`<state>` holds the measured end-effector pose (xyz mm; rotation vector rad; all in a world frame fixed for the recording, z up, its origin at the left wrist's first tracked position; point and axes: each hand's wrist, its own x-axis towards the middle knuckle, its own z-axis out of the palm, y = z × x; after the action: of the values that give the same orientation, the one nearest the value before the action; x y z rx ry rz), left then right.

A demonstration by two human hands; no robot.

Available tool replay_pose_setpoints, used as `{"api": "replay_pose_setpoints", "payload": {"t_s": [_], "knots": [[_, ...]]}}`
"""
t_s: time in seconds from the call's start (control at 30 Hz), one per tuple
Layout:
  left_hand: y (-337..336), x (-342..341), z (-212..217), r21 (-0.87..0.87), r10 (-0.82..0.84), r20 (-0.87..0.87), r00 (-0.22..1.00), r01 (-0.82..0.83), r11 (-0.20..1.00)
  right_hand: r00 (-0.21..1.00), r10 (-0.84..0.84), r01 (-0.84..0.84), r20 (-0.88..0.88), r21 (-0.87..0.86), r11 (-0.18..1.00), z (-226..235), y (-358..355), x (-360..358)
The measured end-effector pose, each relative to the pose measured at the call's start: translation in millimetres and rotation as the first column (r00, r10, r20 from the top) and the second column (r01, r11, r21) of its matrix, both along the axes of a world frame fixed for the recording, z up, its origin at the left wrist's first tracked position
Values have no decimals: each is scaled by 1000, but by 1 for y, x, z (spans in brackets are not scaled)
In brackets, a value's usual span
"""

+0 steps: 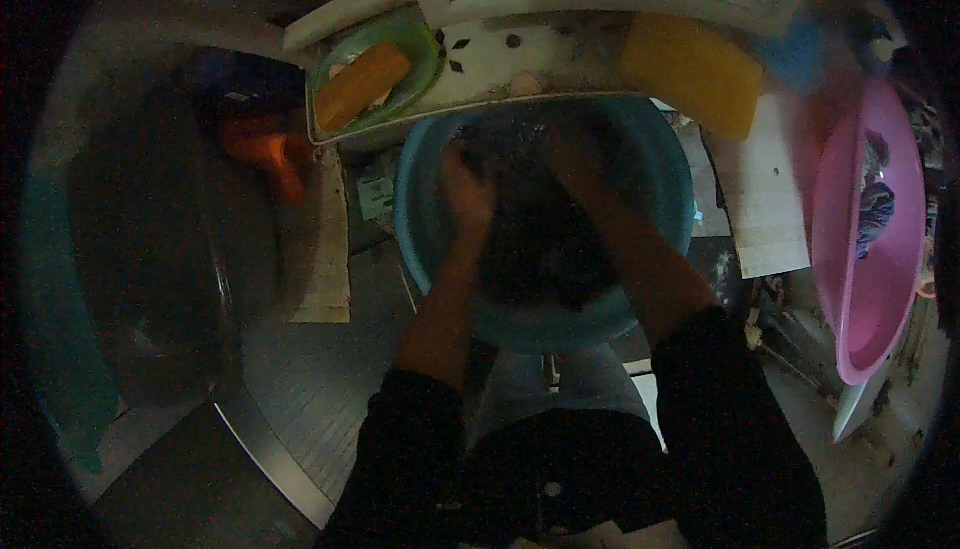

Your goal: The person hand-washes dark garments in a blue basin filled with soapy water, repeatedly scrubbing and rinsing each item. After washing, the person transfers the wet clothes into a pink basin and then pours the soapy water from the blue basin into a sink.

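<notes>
because the blue basin [403,199] looks light, a hard tug could tip it

left hand [468,186], dark cloth-like heap [545,249] and right hand [577,161] lie inside; whether either hand's fingers are wide or holding, i cannot tell.

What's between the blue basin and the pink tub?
The head view shows a pale flat panel between the blue basin and pink tub, plus clutter too dim to name.

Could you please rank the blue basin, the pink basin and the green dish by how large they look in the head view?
1. Blue basin
2. Pink basin
3. Green dish

Apparent size only.
</notes>
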<state>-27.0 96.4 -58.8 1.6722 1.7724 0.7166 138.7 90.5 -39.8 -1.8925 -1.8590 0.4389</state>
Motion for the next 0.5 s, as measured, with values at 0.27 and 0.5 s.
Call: {"api": "replay_pose_setpoints", "payload": {"t_s": [0.27,0.5], "knots": [[-5,16,29,-661,663,745,73,208,721,937,97,-80,-336,64,995,123,-58,-62],[-8,38,33,-106,118,-117,986,-131,986,965,-82,25,-249,-221,975,94,7,-51]]}}
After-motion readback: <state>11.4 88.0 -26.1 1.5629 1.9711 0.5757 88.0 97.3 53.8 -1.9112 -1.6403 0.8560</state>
